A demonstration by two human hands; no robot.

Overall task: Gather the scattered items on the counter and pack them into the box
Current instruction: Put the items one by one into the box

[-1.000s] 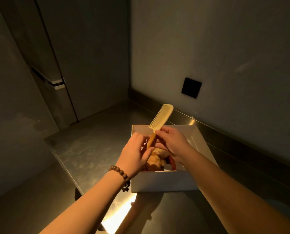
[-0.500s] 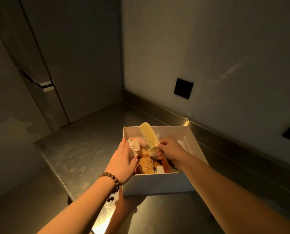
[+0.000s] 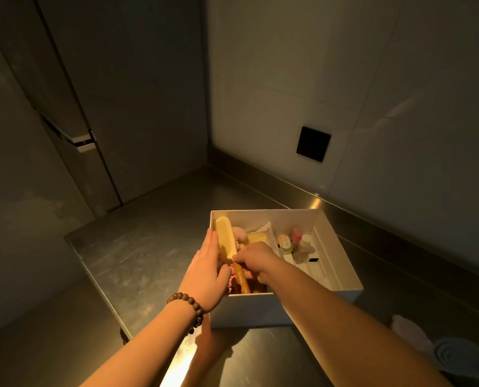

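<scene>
A white box [image 3: 341, 255] stands on the steel counter [image 3: 149, 233]. A cream comb [image 3: 227, 241] with an orange handle lies along the box's left wall, over other packed items. My right hand [image 3: 253, 259] pinches the comb where the teeth meet the handle. My left hand [image 3: 207, 269], fingers straight, rests against the box's left side beside the comb. A yellow block [image 3: 257, 237] and a pink item [image 3: 239, 233] sit in the left compartment. Small bottles [image 3: 295, 241] stand in the right compartment.
The counter ends at a left edge [image 3: 93, 275] with a drop to the floor. Walls close the back and right, with a dark wall plate [image 3: 313, 144]. A pale blue round object [image 3: 461, 358] sits at the lower right.
The comb has come down from above the box and now lies flat along its left wall. My left hand moved from the comb handle to the box's side. The camera tilted down.
</scene>
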